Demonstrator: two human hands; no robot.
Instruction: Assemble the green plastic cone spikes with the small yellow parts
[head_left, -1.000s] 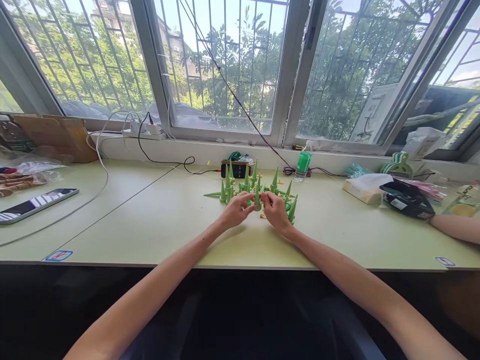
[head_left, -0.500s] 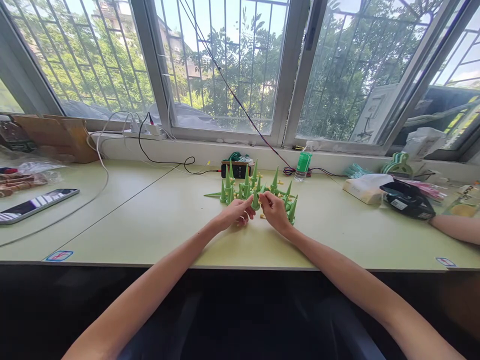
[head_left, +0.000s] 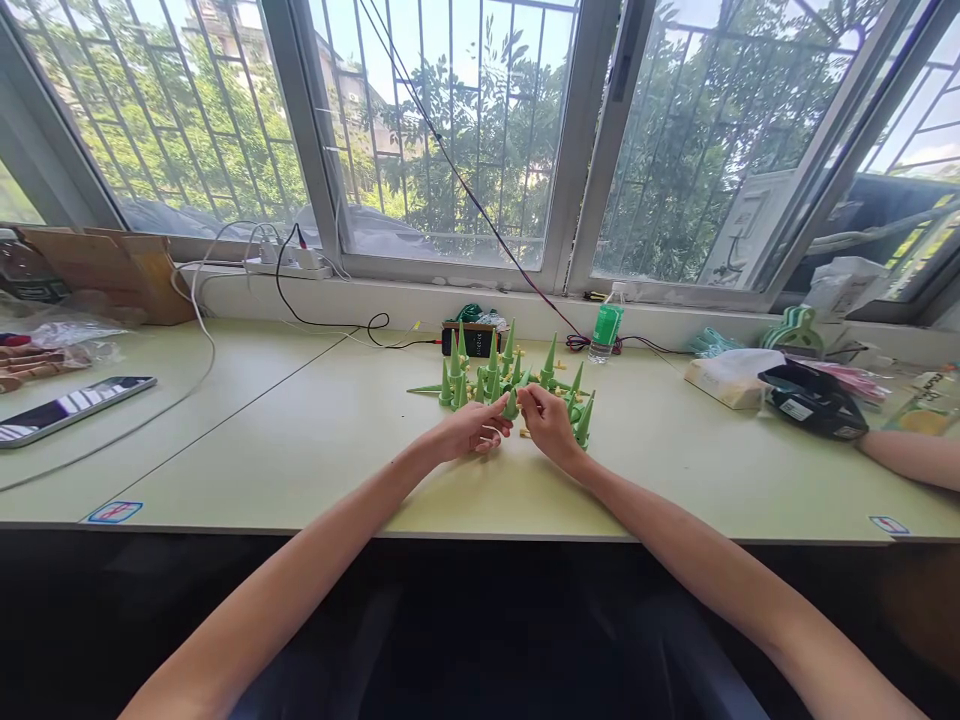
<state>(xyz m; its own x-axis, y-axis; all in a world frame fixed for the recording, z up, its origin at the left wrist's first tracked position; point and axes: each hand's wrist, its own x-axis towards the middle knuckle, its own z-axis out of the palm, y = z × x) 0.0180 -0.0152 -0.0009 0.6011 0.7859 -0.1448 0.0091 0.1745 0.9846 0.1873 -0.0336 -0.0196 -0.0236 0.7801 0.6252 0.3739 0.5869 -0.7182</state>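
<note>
My left hand [head_left: 474, 430] holds a green cone-shaped watering spike [head_left: 511, 405] between thumb and fingers, its tip pointing up. On the spike's right side, my right hand [head_left: 549, 420] is closed in a pinch at a small yellow valve piece, mostly covered by the fingertips. Several more green spikes [head_left: 550, 358] stand upright just behind and beside both hands, with yellow valve pieces among them. One green spike [head_left: 424, 389] lies on its side at the left of the group.
Behind the spikes stands a phone with a lit display [head_left: 471, 340], plugged into a cable. A water bottle [head_left: 606, 324] is at the back. At left lies another phone [head_left: 75, 410]; at right are a tissue pack [head_left: 726, 380], a black bag [head_left: 814, 398] and another person's arm [head_left: 911, 457].
The spike between my hands has tilted slightly, its tip leaning more to the right. Both hands stay in nearly the same place.
</note>
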